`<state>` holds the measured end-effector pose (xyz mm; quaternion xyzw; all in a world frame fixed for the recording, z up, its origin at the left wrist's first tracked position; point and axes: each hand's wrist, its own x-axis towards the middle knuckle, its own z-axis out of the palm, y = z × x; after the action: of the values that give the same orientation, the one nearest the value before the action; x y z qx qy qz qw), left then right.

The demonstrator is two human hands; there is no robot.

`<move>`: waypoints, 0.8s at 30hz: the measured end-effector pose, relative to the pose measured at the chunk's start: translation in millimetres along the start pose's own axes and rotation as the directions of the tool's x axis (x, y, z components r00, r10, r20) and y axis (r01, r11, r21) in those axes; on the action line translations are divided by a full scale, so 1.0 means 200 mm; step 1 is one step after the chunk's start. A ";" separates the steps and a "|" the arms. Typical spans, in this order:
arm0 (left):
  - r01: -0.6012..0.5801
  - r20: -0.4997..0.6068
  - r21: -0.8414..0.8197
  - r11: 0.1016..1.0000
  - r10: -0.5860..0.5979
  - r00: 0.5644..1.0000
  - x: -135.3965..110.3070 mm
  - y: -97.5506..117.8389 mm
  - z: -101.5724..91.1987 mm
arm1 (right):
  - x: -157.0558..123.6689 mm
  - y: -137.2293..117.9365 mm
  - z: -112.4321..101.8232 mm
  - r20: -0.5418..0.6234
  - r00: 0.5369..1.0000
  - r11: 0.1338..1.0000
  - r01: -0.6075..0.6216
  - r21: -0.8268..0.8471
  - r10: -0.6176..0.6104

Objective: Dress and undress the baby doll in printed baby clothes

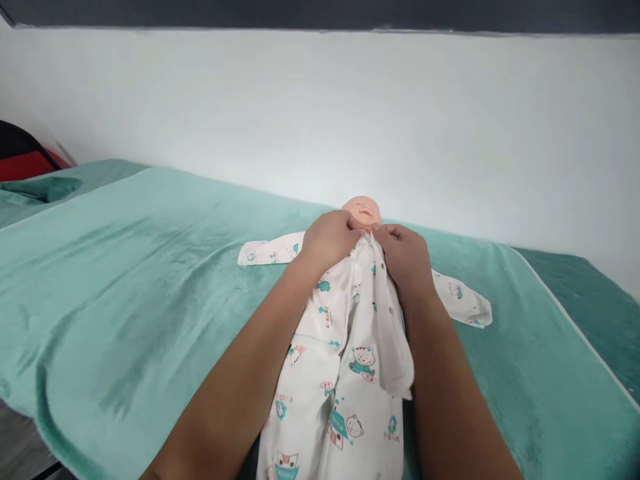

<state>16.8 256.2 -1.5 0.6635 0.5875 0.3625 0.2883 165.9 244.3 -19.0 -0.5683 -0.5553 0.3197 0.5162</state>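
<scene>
Left hand [327,239] fingers pinched shut on the left edge of the romper [345,347] at the neckline, just under the doll's chin. Right hand [406,257] fingers pinched shut on the opposite edge of the same opening, knuckles up. Both grips meet at the collar, fingertips touching or nearly so; looks like the two front edges are being pulled together at the top snap, though the snap itself is hidden under the fingers

Below the hands the front is not closed: right flap folds outward and hangs loose along the right forearm, small snaps visible down its edge. Likely why both hands sit at the very top, holding the two edges lined up there

Romper is white with teal bear and house prints, worn by a doll [363,211] lying on its back, head away from the camera, only the face showing above the hands. Both sleeves spread flat to the sides, left sleeve [267,251] and right sleeve [463,300], which keeps the body square and the front panel accessible

Doll lies mid-bed on a teal blanket [125,280] that covers the surface to the near edge. White wall [320,113] directly behind. Far left, a red and black item [25,160], too cut off to identify
</scene>
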 end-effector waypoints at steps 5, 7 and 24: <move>-0.043 -0.078 -0.164 0.986 0.030 0.996 -0.02 0.00 0.03 | 0.00 0.01 0.02 0.009 1.000 0.998 -0.001 0.059 0.000; -0.054 -0.110 -0.271 0.961 0.025 0.994 -0.03 0.01 0.03 | 0.00 0.01 0.03 -0.003 1.000 0.995 0.009 0.096 -0.009; -0.076 -0.046 -0.391 0.917 0.063 0.997 -0.04 -0.03 0.05 | -0.01 0.02 -0.02 0.248 0.968 0.964 -0.100 0.245 0.037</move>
<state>21.1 249.4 -14.3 0.6070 0.4836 0.4934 0.3928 171.2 242.6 -22.1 -0.4730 -0.5478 0.4731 0.5024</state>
